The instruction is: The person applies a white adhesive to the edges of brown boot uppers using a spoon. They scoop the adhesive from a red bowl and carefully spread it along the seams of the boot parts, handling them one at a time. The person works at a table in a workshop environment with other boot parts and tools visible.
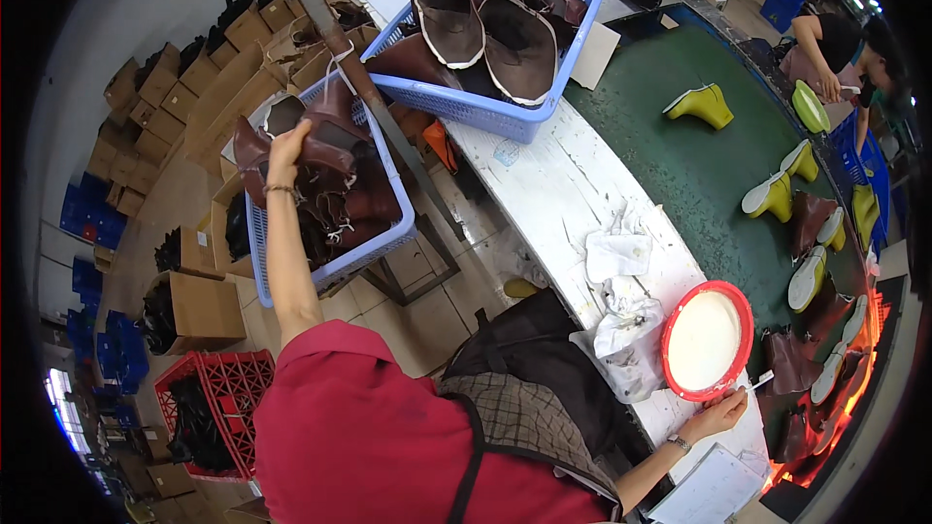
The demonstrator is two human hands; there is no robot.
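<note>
In the head view, the left hand (283, 147) was raised at about ten o'clock from the picture's middle, its fingers closed around a brown boot upper (325, 131) that lay at the top of a pile in a blue basket (383, 247). The basket was packed with more brown uppers and stood off the bench, at nine o'clock from it. A bracelet (282, 190) was worn on that wrist.

The right hand (716, 415) was held low at about four o'clock, fingers pinched on a thin white stick (760, 381) whose tip pointed toward one o'clock. Just beside it, at twelve o'clock from the hand, a red bowl (680, 325) filled with white paste was set on the white bench (553, 184). White rags (621, 325) were heaped touching the bowl at its nine o'clock side.

A second blue basket (490, 114) with brown uppers was seen at twelve o'clock, on the bench's far end. Yellow-green boots (701, 103) and brown ones were spread over a green belt (699, 184) at two o'clock. Another person (835, 44) was bent over the belt at the far right edge. Cardboard boxes (194, 306) and a red crate (228, 388) were stood on the floor at eight o'clock.
</note>
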